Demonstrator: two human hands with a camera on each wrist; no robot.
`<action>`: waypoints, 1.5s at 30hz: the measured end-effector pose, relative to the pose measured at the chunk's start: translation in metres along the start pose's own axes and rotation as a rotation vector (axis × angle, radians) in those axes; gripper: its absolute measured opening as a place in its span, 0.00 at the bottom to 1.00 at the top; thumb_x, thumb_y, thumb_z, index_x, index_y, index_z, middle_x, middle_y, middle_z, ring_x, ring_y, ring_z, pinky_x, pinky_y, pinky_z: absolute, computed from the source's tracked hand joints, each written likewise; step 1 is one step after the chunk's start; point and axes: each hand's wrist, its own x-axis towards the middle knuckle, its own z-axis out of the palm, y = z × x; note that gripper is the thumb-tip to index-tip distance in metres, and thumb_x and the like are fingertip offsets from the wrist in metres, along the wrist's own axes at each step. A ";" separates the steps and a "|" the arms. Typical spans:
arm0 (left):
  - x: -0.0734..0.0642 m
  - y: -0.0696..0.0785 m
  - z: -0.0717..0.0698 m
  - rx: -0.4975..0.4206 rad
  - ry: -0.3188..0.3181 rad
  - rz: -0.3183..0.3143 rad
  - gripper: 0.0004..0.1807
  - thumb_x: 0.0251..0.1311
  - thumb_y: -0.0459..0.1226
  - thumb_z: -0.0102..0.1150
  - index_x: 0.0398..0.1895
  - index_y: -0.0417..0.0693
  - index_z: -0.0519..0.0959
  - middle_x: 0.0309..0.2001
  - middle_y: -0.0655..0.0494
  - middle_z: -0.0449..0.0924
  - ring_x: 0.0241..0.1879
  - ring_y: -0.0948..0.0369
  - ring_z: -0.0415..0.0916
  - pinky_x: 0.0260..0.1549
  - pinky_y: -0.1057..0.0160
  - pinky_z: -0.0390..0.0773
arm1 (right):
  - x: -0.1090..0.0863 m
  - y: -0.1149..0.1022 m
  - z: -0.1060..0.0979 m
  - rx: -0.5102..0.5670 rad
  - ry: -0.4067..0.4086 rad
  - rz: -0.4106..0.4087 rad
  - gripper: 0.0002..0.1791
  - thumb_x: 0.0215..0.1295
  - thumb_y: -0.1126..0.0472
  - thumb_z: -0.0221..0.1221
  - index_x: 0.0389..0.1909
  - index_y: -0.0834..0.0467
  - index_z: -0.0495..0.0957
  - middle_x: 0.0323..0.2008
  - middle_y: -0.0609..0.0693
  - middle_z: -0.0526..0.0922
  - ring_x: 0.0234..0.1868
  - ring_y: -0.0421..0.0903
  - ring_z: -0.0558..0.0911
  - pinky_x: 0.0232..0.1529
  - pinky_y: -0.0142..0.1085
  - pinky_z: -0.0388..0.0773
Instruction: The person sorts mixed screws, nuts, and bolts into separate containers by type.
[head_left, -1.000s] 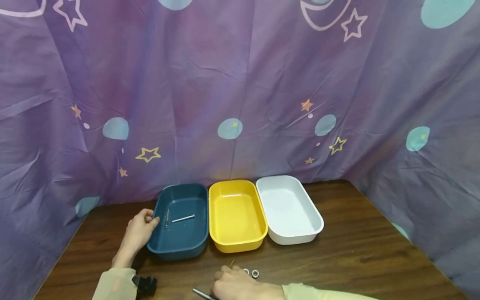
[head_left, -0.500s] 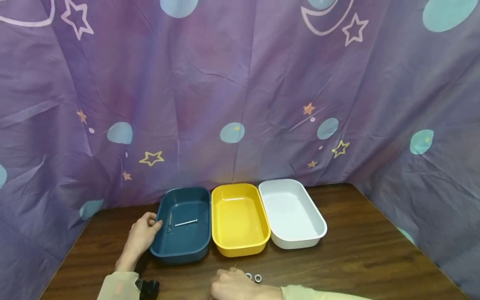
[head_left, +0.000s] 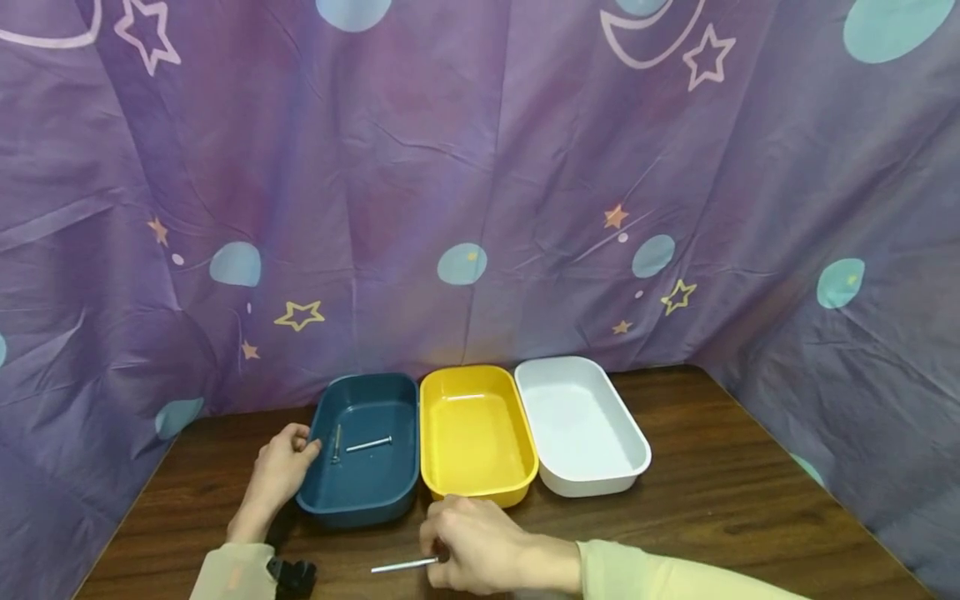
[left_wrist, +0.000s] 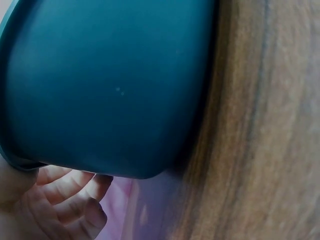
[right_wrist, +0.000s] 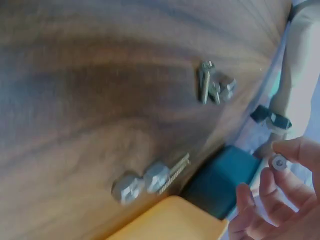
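My left hand [head_left: 279,468] holds the left rim of the dark blue tray [head_left: 358,505], its thumb over the edge. In the left wrist view the fingers [left_wrist: 75,197] curl against the outside of that tray. Two long bolts, one silver [head_left: 369,444] and one duller [head_left: 337,443], lie inside it. My right hand [head_left: 480,542] pinches a silver bolt [head_left: 401,566] between thumb and fingertips, in front of the yellow tray [head_left: 480,492]. The bolt's shank points left. The right wrist view shows the bolt [right_wrist: 279,162] end-on at the fingertips.
A white tray [head_left: 592,486] stands right of the yellow one. In the right wrist view, two hex nuts [right_wrist: 156,176] and a brass-coloured threaded screw [right_wrist: 175,172] lie on the wooden table [right_wrist: 90,100]. A small pile of hardware [right_wrist: 212,82] lies farther off. A patterned cloth [head_left: 480,183] hangs behind.
My right hand has risen from low on the table, and the bolt's shank now sticks out to its left. The nuts beside it are now hidden in the head view. My left hand stays put.
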 end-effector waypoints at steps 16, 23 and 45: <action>0.000 0.000 0.000 0.014 0.011 0.025 0.16 0.63 0.36 0.58 0.49 0.32 0.74 0.37 0.42 0.80 0.39 0.45 0.77 0.41 0.45 0.72 | 0.044 0.026 -0.022 0.312 0.201 0.254 0.10 0.48 0.63 0.69 0.19 0.48 0.77 0.20 0.35 0.73 0.24 0.32 0.71 0.28 0.26 0.68; 0.001 0.001 0.002 0.010 0.006 0.027 0.15 0.63 0.36 0.57 0.48 0.34 0.74 0.37 0.44 0.80 0.38 0.47 0.77 0.40 0.46 0.72 | 0.068 0.036 -0.022 0.289 0.268 0.360 0.10 0.49 0.62 0.68 0.18 0.48 0.77 0.18 0.35 0.74 0.23 0.35 0.71 0.27 0.28 0.68; 0.001 -0.002 -0.003 0.001 -0.001 0.022 0.16 0.63 0.36 0.58 0.49 0.33 0.73 0.38 0.42 0.80 0.39 0.45 0.77 0.40 0.44 0.72 | 0.146 0.045 0.003 -0.038 0.287 0.528 0.04 0.55 0.55 0.67 0.27 0.49 0.82 0.26 0.40 0.75 0.29 0.40 0.75 0.25 0.34 0.70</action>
